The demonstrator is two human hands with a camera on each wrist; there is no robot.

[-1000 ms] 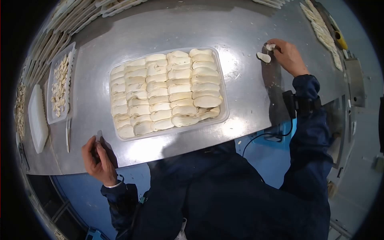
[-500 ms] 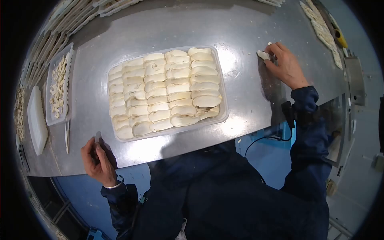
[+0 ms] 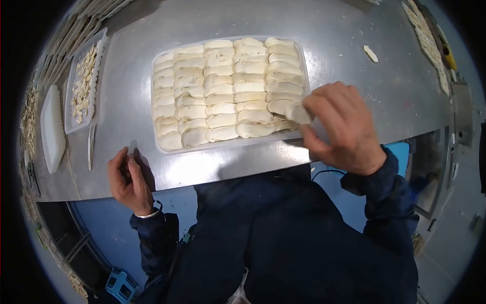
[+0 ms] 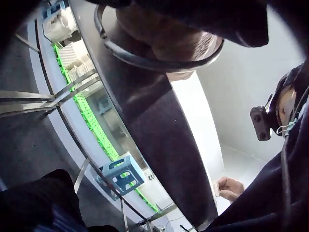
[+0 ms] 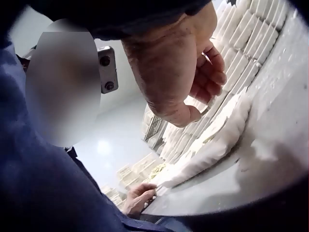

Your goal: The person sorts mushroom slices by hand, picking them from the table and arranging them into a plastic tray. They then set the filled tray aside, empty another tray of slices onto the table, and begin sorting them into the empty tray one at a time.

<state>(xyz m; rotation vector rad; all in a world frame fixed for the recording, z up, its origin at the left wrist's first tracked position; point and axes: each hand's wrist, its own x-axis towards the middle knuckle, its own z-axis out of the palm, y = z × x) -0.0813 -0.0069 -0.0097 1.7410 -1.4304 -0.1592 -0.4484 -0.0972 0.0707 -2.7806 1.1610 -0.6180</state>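
Note:
In the head view, a clear tray (image 3: 158,139) holds overlapping rows of pale slices. Over its lower right corner my right hand (image 3: 347,129) pinches a pale slice (image 3: 298,113) between thumb and fingers. The right wrist view shows this hand (image 5: 181,72) above the tray (image 5: 207,162), a slice edge (image 5: 208,106) at its fingertips. My left hand (image 3: 130,182), a metal bracelet at its wrist, rests by the table's front edge with loosely curled fingers; nothing clearly shows in it. One elongated pale slice (image 3: 370,53) lies on the table at the upper right.
Left of the large tray are a narrow tray of small pieces (image 3: 95,104), a white lidlike tray (image 3: 53,129) and a thin tool (image 3: 90,147). Stacked trays (image 3: 76,35) fill the upper left. A yellow-handled tool (image 3: 448,57) and a row of pale pieces (image 3: 428,45) lie far right.
My right hand has come from the table's upper right to the large tray with a slice. One of the two loose slices there is gone. The head view has shifted; my left hand stays put.

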